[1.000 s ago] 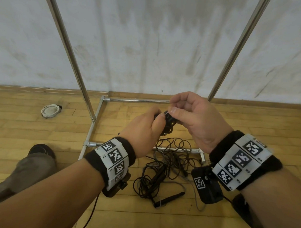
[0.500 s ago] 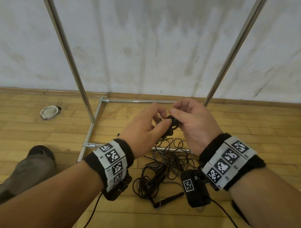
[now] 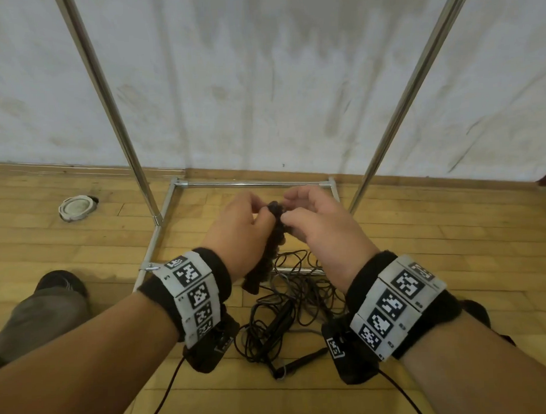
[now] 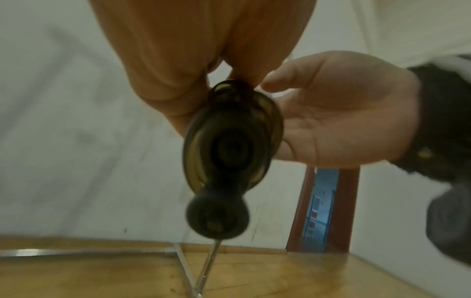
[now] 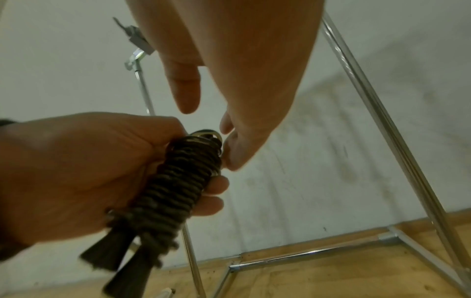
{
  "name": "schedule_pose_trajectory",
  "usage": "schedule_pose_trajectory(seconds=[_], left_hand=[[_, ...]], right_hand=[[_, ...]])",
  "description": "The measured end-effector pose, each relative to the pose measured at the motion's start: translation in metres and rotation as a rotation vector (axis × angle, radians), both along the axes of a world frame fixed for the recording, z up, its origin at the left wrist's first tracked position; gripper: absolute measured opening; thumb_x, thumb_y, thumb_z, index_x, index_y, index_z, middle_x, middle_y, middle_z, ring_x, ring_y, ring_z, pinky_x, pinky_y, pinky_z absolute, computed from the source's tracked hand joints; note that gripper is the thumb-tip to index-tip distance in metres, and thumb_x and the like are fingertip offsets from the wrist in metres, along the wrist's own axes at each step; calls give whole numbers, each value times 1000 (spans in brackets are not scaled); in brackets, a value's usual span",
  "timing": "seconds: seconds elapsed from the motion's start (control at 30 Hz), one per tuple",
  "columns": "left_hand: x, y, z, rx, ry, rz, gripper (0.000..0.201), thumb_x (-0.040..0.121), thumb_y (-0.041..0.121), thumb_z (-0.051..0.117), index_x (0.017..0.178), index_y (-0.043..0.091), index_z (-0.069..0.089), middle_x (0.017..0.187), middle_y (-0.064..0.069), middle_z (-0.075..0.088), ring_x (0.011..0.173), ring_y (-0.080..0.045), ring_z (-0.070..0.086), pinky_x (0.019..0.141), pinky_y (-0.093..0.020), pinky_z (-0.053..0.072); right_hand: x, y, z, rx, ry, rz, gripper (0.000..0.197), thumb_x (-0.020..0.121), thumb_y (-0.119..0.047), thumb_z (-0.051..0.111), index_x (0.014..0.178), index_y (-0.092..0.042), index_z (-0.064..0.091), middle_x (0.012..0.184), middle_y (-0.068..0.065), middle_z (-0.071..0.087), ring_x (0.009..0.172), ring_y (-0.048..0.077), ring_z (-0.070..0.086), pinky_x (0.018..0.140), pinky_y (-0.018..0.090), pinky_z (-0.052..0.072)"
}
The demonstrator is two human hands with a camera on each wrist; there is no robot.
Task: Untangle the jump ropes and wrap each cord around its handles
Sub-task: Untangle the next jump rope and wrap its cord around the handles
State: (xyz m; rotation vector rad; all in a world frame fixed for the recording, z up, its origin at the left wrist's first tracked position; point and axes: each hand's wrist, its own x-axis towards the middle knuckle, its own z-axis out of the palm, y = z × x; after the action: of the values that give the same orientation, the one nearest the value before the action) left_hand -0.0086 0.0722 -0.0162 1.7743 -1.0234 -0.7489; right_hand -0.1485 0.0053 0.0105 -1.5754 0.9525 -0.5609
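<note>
Both hands meet at chest height over the floor: the left hand (image 3: 238, 236) grips the wrapped jump rope (image 5: 178, 193), long axis upright, while the right hand (image 3: 315, 227) pinches its top coil. Directly below lies the tangled rope pile (image 3: 287, 311), between metal rack (image 3: 160, 217) legs.

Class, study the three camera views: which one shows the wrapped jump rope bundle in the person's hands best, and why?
The right wrist view: the wrapped jump rope bundle shows side-on, coils and both handle ends clear, gripped by the left hand. The left wrist view shows the bundle end-on and blurred. In the head view, both hands mostly hide it.
</note>
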Motion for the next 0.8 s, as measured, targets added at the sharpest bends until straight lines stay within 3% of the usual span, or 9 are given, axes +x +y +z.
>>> schedule_pose_trajectory(seconds=[0.1,0.17,0.27,0.33,0.47,0.63,0.7,0.8], left_hand=[[8,-5,-5,-3,163,134,7,107,25,53,107,24,60,102,-10,74,86,-24,76,71,-39,63],[9,-7,-7,-28,322,178,13,106,21,52,110,16,63,109,-17,72,96,-34,74,82,-49,64],[1,-5,-10,-36,496,182,19,104,18,53,114,9,66,110,-19,71,102,-34,72,82,-47,63],[-6,-4,-12,-51,532,155,15,102,15,56,105,9,69,103,-16,72,102,-31,70,82,-43,59],[-6,-3,-9,-62,421,124,16,100,15,59,86,17,68,92,-9,65,91,-23,58,86,-41,49],[-2,3,-4,-70,416,60,11,89,24,66,82,17,70,96,-11,62,94,-24,54,90,-44,47],[-1,6,-4,-59,410,35,12,93,21,68,82,15,70,96,-12,61,93,-25,53,88,-43,47],[-3,9,-7,-31,375,-25,24,97,16,68,74,20,65,80,-3,56,81,-17,50,82,-37,45]], right_hand=[[-1,7,-2,-83,224,240,82,82,-36,69,154,-36,31,138,-16,50,112,6,60,87,26,48],[2,14,-7,-161,332,328,89,82,-37,74,154,-41,21,129,-15,53,99,8,65,75,23,52],[6,22,-19,-243,363,258,77,86,-36,72,146,-37,23,113,-9,62,87,10,67,74,34,60],[8,23,-26,-275,382,174,67,92,-31,65,145,-31,24,101,-5,65,77,13,68,67,36,61],[9,20,-32,-420,445,129,70,93,-27,56,150,-29,15,96,0,65,71,18,66,61,42,59],[5,10,-33,-528,527,64,72,85,-35,62,141,-36,17,89,-6,62,69,16,64,62,41,61],[5,2,-34,-557,571,35,63,89,-38,66,135,-31,24,88,-6,64,71,17,66,64,41,62],[2,-9,-36,-518,628,21,43,91,-40,66,118,-30,34,84,-5,64,71,17,66,62,40,60]])
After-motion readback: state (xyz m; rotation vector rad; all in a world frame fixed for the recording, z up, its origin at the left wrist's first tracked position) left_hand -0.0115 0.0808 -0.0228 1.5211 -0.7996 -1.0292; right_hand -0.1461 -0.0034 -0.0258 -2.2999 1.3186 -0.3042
